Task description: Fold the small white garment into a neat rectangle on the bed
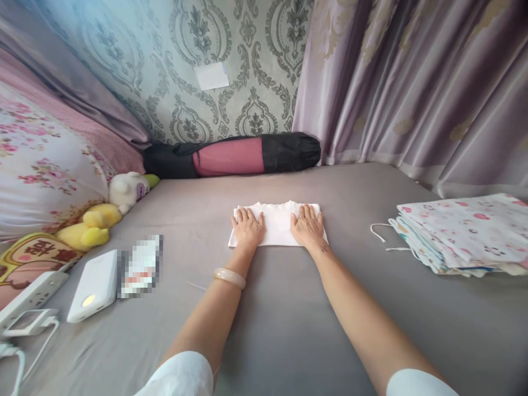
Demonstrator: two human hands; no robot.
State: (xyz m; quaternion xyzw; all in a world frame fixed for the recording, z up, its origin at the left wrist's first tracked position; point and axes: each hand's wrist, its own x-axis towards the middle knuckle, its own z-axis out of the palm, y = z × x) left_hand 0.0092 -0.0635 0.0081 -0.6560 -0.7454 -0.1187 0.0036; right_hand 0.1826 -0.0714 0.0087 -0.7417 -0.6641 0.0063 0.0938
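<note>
Folded white cloth (277, 224) lying mid-sheet, with left hand (248, 227) laid flat over its left part and right hand (307, 227) over its right, both wide, palms down, fingers slightly parted. Beneath, a grey sheet (284, 313), mostly smooth. Well off to the right, a stack of printed cloths (462, 231) with white cords (379, 229) beside it. To the left, a pixelated packet (142, 267), a white slab-like device (94, 286), a power strip (37, 294), yellow plush (97, 220), white plush (125, 190) and floral pillow (45, 159). Farther back, a long black-and-pink bag (231, 157) before scroll-patterned wallpaper (247, 104) bearing white paper (212, 76), between purplish curtains (371, 82). As for writing: dark characters on a yellow-brown cushion (25, 253), too distorted to read surely; packet print masked; marks on the white plush's purple patch (142, 190) too small.
</note>
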